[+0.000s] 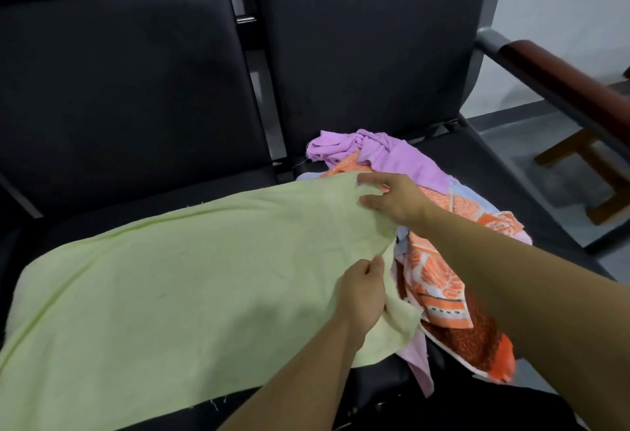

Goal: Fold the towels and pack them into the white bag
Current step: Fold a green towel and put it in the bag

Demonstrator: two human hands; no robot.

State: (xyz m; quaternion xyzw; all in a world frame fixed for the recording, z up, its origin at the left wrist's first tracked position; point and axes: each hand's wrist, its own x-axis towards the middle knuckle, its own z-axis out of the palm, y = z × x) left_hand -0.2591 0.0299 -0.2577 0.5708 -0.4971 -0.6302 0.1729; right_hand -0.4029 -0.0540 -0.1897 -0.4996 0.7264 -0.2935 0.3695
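Note:
A large light green towel point(163, 287) lies spread over the left black seat. My right hand point(392, 199) pinches its far right corner. My left hand point(363, 291) grips its near right edge, bunching the cloth. To the right, on the other seat, is a heap of towels: a purple towel point(385, 154) on top at the back, an orange patterned towel point(439, 280) under my right forearm, and bits of pale blue and pink cloth. No white bag is in view.
Two black padded seats point(358, 66) with upright backs stand side by side, a metal gap between them. A dark wooden armrest point(566, 86) on a grey frame runs along the right. A wooden stool leg point(593, 171) stands on the grey floor beyond.

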